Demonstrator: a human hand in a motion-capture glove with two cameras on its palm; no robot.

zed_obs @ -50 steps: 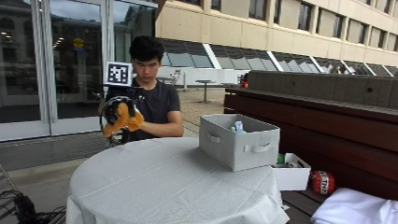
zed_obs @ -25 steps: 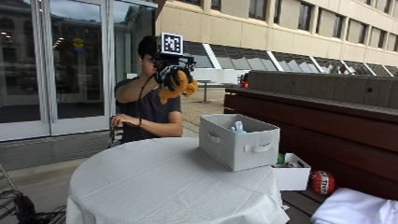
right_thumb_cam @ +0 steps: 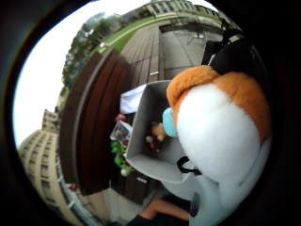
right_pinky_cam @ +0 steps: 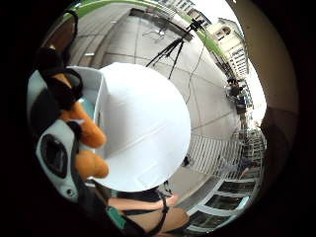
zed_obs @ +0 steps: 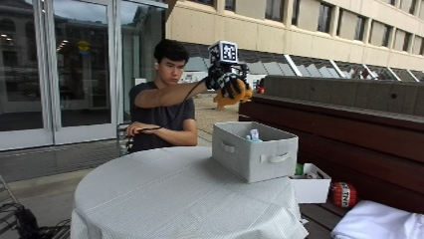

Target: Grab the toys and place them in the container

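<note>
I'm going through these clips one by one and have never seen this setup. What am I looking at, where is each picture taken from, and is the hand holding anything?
There is no robot here. A person sits at a round table covered with a pale cloth and works with a gloved right hand. The outside view comes from a camera across the table. The two round pictures come from small cameras on that hand's palm, one at the thumb side, one at the little finger side.

On the table stands a grey fabric container with toys already inside. The raised hand has its grip closed round an orange and white plush toy, held in the air above the container; the toy fills much of the thumb-side view. The bare hand rests near the person's chest.
</note>
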